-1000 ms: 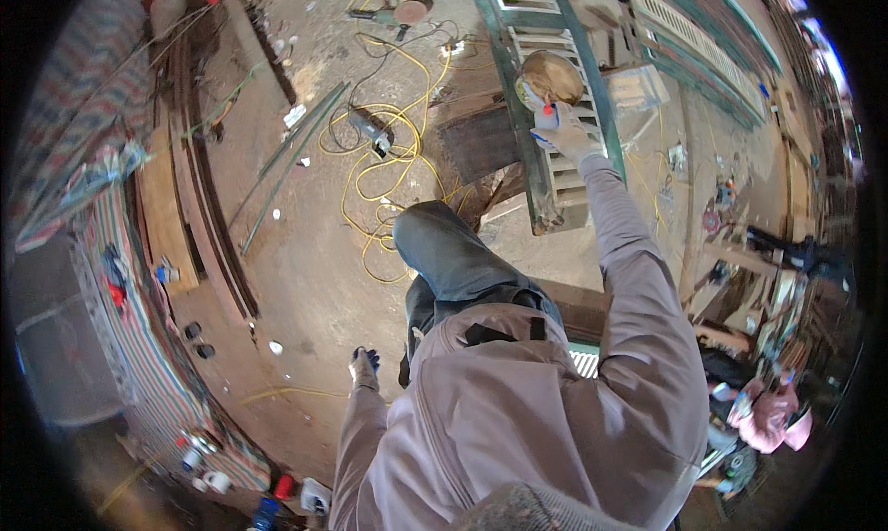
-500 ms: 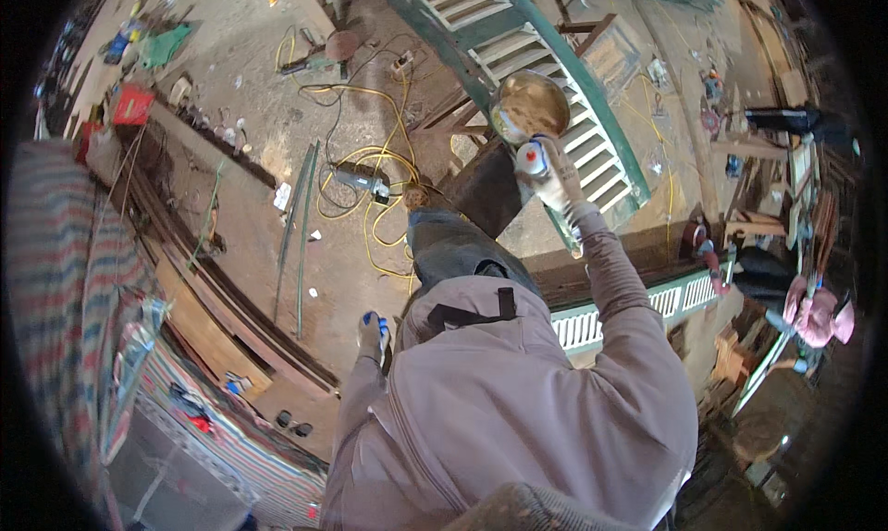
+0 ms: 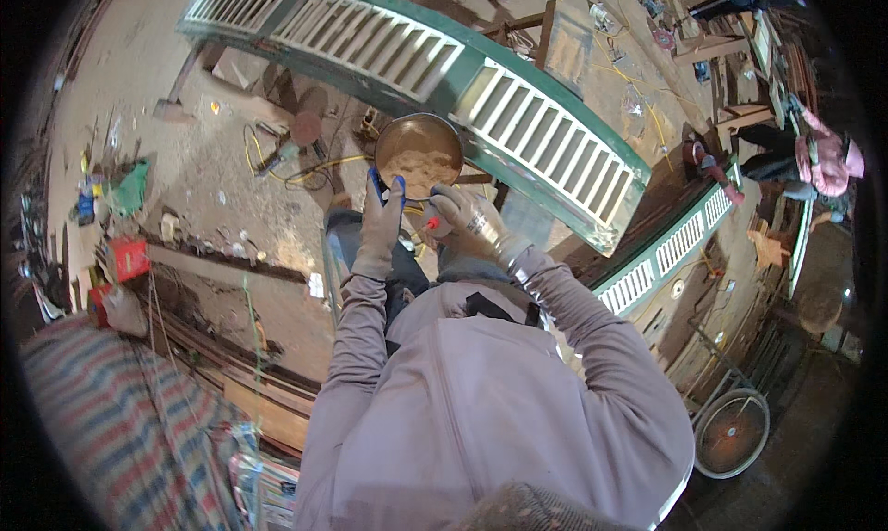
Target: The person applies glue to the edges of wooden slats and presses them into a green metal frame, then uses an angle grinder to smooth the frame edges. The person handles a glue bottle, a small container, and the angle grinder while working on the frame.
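Note:
A round metal bowl (image 3: 419, 154) of tan powder stands on the green louvered shutter frame (image 3: 518, 115) in front of me. My left hand (image 3: 381, 221), in a grey glove, grips a small blue object just below the bowl's near rim. My right hand (image 3: 461, 218), also gloved, holds a clear plastic bottle (image 3: 483, 224) with a red cap, tilted toward the bowl. Both hands are close together under the bowl. My grey sleeves and jacket fill the lower middle of the view.
A second green louvered panel (image 3: 668, 246) lies to the right. Yellow cable (image 3: 305, 166) and tools litter the dusty floor at left. A person in pink (image 3: 823, 161) sits at far right. A wheel (image 3: 731, 431) stands at lower right, striped cloth (image 3: 120, 420) at lower left.
My left hand has come up from my side to the bowl. My right hand with the bottle has drawn back toward me, and the view has swung so the shutter lies across the top.

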{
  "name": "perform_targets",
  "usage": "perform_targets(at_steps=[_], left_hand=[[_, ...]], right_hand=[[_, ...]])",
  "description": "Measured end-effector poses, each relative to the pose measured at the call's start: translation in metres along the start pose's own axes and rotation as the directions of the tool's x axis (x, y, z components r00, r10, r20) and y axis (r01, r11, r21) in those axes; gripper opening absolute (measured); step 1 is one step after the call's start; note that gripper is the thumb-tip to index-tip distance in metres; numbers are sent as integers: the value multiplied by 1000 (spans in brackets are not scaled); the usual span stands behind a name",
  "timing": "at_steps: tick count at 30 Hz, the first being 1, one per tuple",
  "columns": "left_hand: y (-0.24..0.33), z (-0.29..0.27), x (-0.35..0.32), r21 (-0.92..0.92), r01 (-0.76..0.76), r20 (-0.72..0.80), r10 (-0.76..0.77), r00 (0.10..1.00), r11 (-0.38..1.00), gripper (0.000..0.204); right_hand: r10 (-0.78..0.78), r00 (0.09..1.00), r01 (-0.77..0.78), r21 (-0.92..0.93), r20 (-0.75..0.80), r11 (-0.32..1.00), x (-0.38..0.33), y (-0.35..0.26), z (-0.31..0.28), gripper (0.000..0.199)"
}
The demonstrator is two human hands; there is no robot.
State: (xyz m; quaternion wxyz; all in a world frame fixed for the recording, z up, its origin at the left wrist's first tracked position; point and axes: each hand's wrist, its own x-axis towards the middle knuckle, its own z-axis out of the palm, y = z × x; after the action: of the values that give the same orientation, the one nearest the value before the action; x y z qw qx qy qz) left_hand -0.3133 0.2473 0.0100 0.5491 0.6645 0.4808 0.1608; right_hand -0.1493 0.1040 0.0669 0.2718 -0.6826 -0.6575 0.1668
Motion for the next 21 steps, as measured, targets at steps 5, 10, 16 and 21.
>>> perform_targets(at_steps=[5, 10, 16, 21], left_hand=[[2, -51, 109, -126, 77, 147, -58, 987, 989, 71], [15, -119, 248, 103, -213, 197, 190, 962, 972, 65], [0, -171, 403, 97, -87, 110, 76, 991, 991, 53], [-18, -187, 454, 563, -401, 68, 443, 894, 722, 61]], right_hand=[[120, 976, -124, -7, -181, 992, 84, -9, 48, 67], [374, 858, -348, 138, -351, 927, 181, -45, 67, 65], [502, 740, -478, 176, -447, 861, 205, -64, 75, 68], [788, 439, -769, 274, -431, 578, 180, -69, 75, 75]])
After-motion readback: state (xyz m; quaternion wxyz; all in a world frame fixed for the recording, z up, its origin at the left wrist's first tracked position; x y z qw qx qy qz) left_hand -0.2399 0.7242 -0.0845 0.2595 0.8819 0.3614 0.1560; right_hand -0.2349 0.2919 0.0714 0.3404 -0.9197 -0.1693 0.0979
